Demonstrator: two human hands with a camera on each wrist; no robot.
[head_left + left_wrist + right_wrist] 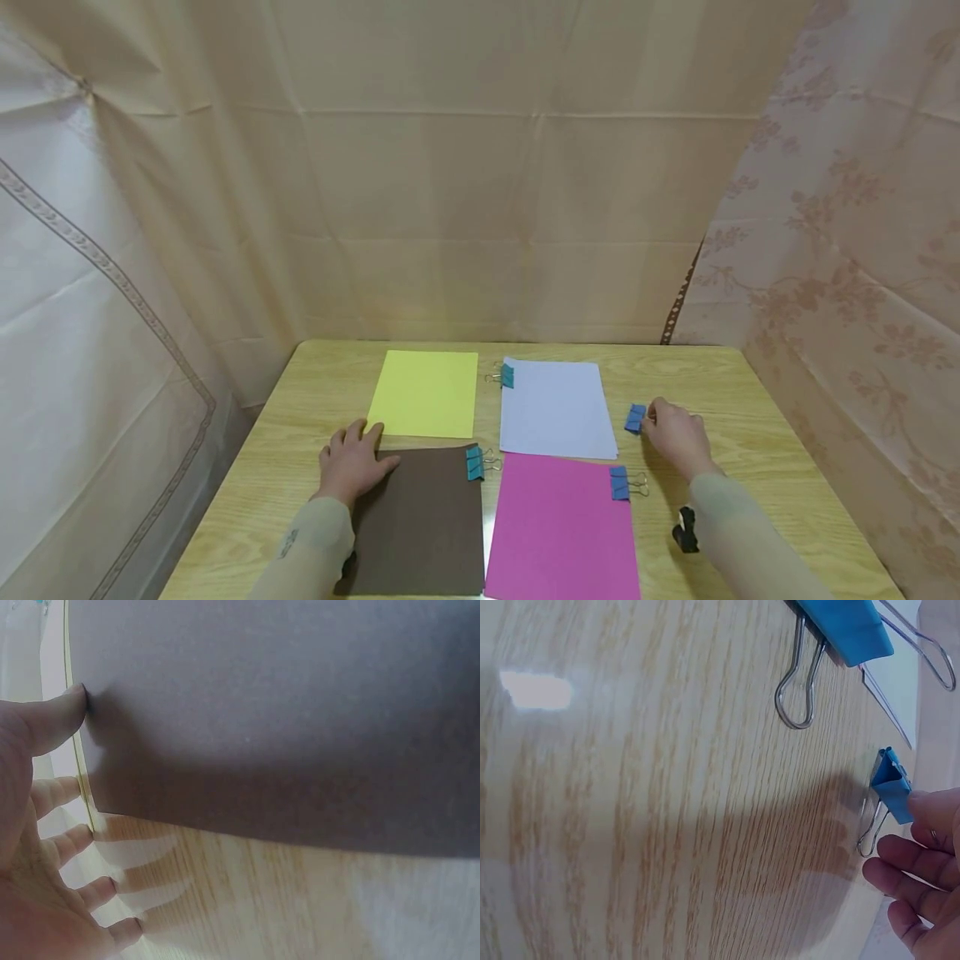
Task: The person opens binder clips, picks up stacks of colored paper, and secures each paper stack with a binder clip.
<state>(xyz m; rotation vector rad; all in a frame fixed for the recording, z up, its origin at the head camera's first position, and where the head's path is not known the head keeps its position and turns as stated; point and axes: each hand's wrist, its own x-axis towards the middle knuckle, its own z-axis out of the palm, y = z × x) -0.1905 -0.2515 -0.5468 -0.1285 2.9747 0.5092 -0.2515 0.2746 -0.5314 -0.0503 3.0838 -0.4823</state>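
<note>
My left hand (351, 463) rests spread at the far left corner of a dark brown sheet (429, 525). Its thumb touches the sheet's edge in the left wrist view, while the other fingertips reach past the corner towards a yellow sheet (427, 393). To the right of a white paper stack (558, 410), my right hand (678, 435) pinches a blue binder clip (891, 784) at its handle side. The thumb lies at the clip, with the remaining fingers loosely bent below. The clip stands apart from the white stack, close over the table.
A teal binder clip (507, 376) grips the white stack's left edge. Another teal clip (475, 463) is on the brown sheet's far right corner. The magenta sheet (562, 533) bears a blue clip (619, 483). Curtains (480, 208) hang around the wooden table (247, 508).
</note>
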